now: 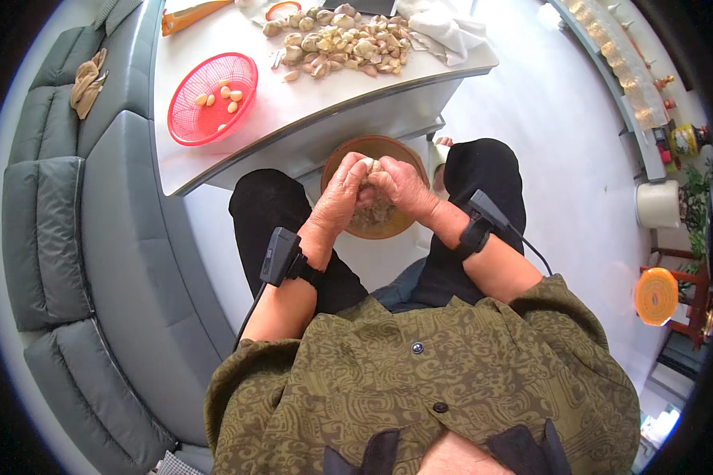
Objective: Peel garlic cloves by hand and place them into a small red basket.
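My left hand [343, 193] and my right hand [403, 185] meet over a round brown bowl [401, 230] between my knees, both holding one pale garlic clove [369, 164] between thumbs and fingertips. Bits of skin or peel lie in the bowl below, partly hidden by my hands. On the white table, a red plastic mesh basket [184, 113] holds several peeled garlic cloves [226, 92]. To its right lies a heap of unpeeled garlic cloves [365, 50], with whole garlic bulbs [343, 21] along its back.
The white table's front edge [333, 110] runs just beyond the bowl. A white cloth [448, 32] lies at its right end, an orange object [193, 16] at its far left. A grey sofa [136, 237] stands at left. Black devices are strapped to both wrists, with cables along the forearms.
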`<state>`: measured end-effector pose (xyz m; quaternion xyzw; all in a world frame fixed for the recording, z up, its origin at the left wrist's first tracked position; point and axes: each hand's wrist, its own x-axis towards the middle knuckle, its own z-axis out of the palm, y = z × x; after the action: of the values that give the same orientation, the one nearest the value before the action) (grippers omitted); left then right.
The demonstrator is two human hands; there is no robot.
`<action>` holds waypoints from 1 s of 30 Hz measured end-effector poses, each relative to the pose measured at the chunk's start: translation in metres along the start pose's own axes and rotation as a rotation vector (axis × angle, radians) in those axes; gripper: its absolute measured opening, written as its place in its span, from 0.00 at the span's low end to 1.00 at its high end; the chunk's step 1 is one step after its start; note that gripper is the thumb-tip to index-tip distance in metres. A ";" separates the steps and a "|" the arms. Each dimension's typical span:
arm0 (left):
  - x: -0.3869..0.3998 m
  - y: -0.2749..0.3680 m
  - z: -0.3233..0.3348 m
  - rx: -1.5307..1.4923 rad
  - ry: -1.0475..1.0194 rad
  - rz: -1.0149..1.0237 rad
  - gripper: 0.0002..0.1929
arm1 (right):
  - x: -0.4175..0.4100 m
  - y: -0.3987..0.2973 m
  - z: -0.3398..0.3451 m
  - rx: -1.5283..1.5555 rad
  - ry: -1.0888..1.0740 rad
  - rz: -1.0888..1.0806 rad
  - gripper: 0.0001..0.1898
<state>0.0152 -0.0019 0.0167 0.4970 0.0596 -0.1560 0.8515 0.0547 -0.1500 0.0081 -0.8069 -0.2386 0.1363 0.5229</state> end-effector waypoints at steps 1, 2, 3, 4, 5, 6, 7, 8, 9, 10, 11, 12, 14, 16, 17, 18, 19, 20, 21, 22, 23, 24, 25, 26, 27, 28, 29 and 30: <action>-0.001 0.001 0.001 0.002 -0.001 -0.001 0.11 | 0.000 0.003 0.003 -0.085 0.018 -0.044 0.16; -0.002 0.002 0.003 -0.026 0.050 -0.017 0.12 | 0.000 0.005 0.004 -0.171 0.037 -0.087 0.15; -0.002 0.004 0.004 -0.055 0.103 -0.030 0.12 | 0.001 0.002 0.003 -0.170 0.037 -0.090 0.15; -0.002 0.004 0.005 -0.054 0.104 -0.027 0.12 | 0.002 -0.001 0.001 -0.127 0.039 -0.064 0.15; -0.003 0.003 0.007 -0.031 0.064 0.023 0.13 | 0.003 -0.005 -0.002 -0.085 0.041 -0.037 0.15; -0.003 0.002 0.009 -0.010 0.023 0.069 0.13 | 0.002 -0.010 -0.010 -0.108 -0.003 -0.097 0.13; -0.002 0.001 0.005 -0.011 0.022 0.068 0.13 | 0.001 -0.006 -0.009 -0.108 -0.003 -0.096 0.13; 0.000 0.001 -0.002 -0.075 0.015 -0.033 0.14 | -0.001 0.000 -0.007 -0.032 -0.024 -0.078 0.11; 0.002 0.002 -0.007 -0.138 0.010 -0.131 0.14 | 0.000 -0.001 -0.006 0.045 -0.047 -0.066 0.09; 0.003 0.002 -0.009 -0.138 0.013 -0.128 0.14 | 0.001 -0.002 -0.006 0.045 -0.049 -0.068 0.09; 0.003 0.001 -0.012 -0.205 0.015 -0.118 0.15 | 0.001 -0.003 -0.007 0.302 -0.088 0.121 0.07; 0.004 0.000 -0.012 -0.275 0.016 -0.110 0.16 | 0.000 -0.006 -0.008 0.556 -0.125 0.315 0.06; 0.003 0.003 -0.017 -0.233 -0.013 -0.095 0.16 | 0.002 -0.009 -0.014 0.585 -0.120 0.301 0.06; 0.002 0.006 -0.010 -0.157 -0.006 -0.074 0.16 | 0.003 -0.008 -0.013 0.752 -0.087 0.345 0.05; 0.003 0.003 -0.010 -0.158 -0.007 -0.077 0.16 | 0.004 -0.008 -0.012 0.752 -0.085 0.347 0.05; 0.004 0.003 -0.009 -0.058 0.022 -0.069 0.16 | 0.005 -0.009 -0.011 0.744 -0.055 0.312 0.04; 0.004 0.002 -0.009 0.043 0.050 -0.061 0.15 | 0.006 -0.010 -0.010 0.736 -0.026 0.276 0.04; 0.004 0.002 -0.009 0.043 0.051 -0.061 0.15 | 0.006 -0.011 -0.009 0.736 -0.027 0.277 0.04; 0.005 0.001 -0.007 0.061 0.057 -0.058 0.15 | 0.006 -0.012 -0.009 0.599 0.003 0.286 0.04; 0.006 0.001 -0.006 0.079 0.063 -0.054 0.14 | 0.005 -0.013 -0.010 0.461 0.033 0.293 0.06; 0.006 -0.001 -0.006 0.078 0.061 -0.055 0.14 | 0.004 -0.011 -0.008 0.460 0.034 0.295 0.06; 0.006 -0.001 -0.008 0.116 0.080 -0.074 0.13 | 0.005 -0.009 -0.005 0.322 0.050 0.238 0.08; 0.006 -0.001 -0.009 0.155 0.099 -0.092 0.13 | 0.005 -0.007 -0.004 0.183 0.065 0.180 0.10; 0.007 -0.004 -0.007 0.155 0.098 -0.092 0.13 | 0.004 -0.007 -0.006 0.120 0.068 0.209 0.14; 0.005 -0.001 -0.001 0.235 0.121 -0.051 0.13 | 0.003 -0.008 -0.006 0.122 0.067 0.210 0.14; 0.003 0.000 0.003 0.315 0.143 -0.009 0.12 | 0.002 -0.009 -0.005 0.095 0.073 0.132 0.15; 0.003 -0.001 0.003 0.316 0.143 -0.011 0.12 | 0.001 -0.010 -0.005 0.068 0.079 0.055 0.16; 0.002 -0.001 0.003 0.256 0.157 -0.013 0.13 | 0.002 -0.012 -0.006 0.069 0.076 0.053 0.16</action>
<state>0.0166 -0.0055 0.0166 0.6117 0.1089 -0.1287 0.7729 0.0563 -0.1495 0.0212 -0.7991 -0.1923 0.1272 0.5552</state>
